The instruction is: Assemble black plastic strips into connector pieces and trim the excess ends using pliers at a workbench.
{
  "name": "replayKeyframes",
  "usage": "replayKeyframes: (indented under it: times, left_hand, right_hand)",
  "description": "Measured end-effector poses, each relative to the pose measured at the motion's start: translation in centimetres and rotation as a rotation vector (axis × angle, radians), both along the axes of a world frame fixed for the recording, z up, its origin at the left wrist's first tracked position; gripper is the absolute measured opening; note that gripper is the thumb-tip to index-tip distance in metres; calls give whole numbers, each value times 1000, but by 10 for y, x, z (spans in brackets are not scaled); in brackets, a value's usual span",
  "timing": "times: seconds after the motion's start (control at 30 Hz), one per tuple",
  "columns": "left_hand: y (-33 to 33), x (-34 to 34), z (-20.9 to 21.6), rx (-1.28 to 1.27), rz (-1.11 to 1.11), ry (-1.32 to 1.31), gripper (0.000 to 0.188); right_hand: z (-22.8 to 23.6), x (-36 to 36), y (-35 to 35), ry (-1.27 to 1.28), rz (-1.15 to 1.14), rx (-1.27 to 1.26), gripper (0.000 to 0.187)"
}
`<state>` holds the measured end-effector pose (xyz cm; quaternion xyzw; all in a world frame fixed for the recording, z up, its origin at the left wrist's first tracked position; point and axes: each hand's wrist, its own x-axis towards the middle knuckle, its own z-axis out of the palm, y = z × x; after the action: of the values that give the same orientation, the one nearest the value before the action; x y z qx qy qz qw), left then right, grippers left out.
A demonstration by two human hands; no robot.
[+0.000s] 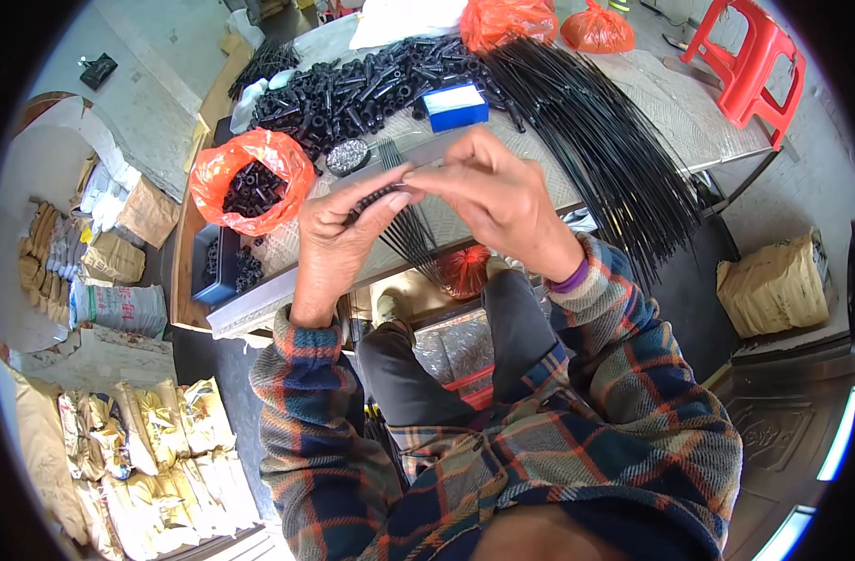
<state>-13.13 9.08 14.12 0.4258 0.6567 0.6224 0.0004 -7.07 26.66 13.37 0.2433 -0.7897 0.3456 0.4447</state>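
Pretty packed workspace: grey floor, paper sacks [774, 285] slumped off to the right, and a counter [675, 107] with a pale patterned cover that's mostly buried in black parts. Far side has a big heap of short black tubes [362, 93], and to the right of that a fat spread of long, skinny black rods [596, 140] fans out past the near edge. Red plastic stool [750, 65] up at the right end.

Now the hands, both up over the near part of the counter. Left hand [339, 229] is closed in a pinch, thumb against fingers, with a short row of dark pieces [375, 199] between them. Thin dark strands [416, 245] show just behind and below, running past the counter's edge; can't tell if they join onto that row. Right hand [507, 192] comes over from the other side, fingers bent, tips right up at the left one's fingertips. Can't really tell whether it's gripping anything, too small to make out.

Close by: a little round dish [347, 166] of shiny bits just past the left hand, a blue box [457, 118] with a white top farther back, and an open orange bag [210, 178] with more black pieces inside, over on the left.
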Motion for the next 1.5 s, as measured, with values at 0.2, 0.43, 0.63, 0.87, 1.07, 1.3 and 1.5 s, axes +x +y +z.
replayKeyframes:
  times: [0.2, 0.43, 0.63, 0.87, 1.07, 1.3, 1.5]
  left_hand:
    - [-2, -1, -2, -32, -11, -10, 25]
    - [1, -1, 3, -67, -97, -72, 26]
    - [-2, -1, 3, -86, -156, -102, 30]
    - [-6, -2, 4, -86, -182, -114, 31]
    - [-11, -4, 3, -110, -148, -60, 30]
    - [-18, -9, -2, -177, -95, 96, 31]
    - [-14, -12, -2, -192, -110, 110, 34]
  right_hand:
    - [9, -1, 11, 247, -142, 375, 44]
    - [10, -4, 19, 187, -71, 317, 36]
    - [16, -5, 24, 240, -119, 458, 28]
    - [18, 0, 16, 166, -103, 375, 30]
    - [21, -3, 11, 172, -82, 385, 30]
    - [23, -10, 12, 189, -9, 456, 23]
    - [27, -9, 17, 131, 10, 391, 19]
